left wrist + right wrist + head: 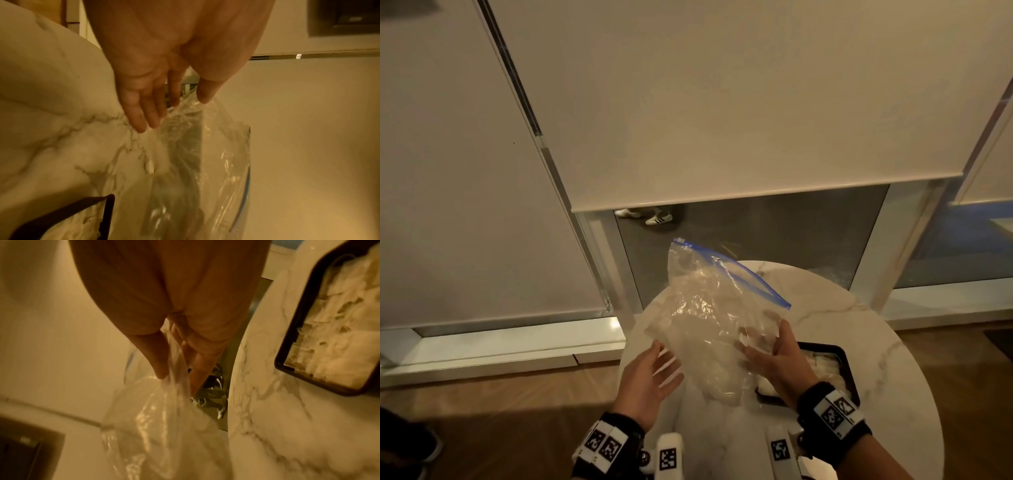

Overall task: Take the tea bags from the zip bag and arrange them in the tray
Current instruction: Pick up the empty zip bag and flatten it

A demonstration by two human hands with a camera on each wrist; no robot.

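A clear zip bag (709,308) with a blue zip strip is held up above the round marble table (835,315); it looks see-through, with no tea bags visible inside. My right hand (774,356) pinches the bag's lower right part between thumb and fingers, which shows also in the right wrist view on the zip bag (156,415). My left hand (650,373) is spread with straight fingers beside the bag's lower left edge, its fingertips (144,123) at the plastic of the zip bag (205,162). The black tray (842,356) with white tea bags (337,324) lies under my right hand.
The table's edge drops to a wooden floor (500,394) on the left. White roller blinds (688,102) hang behind over glass panels. Someone's shoes (659,219) show beyond the glass. The tray (287,337) sits near the table's near right side.
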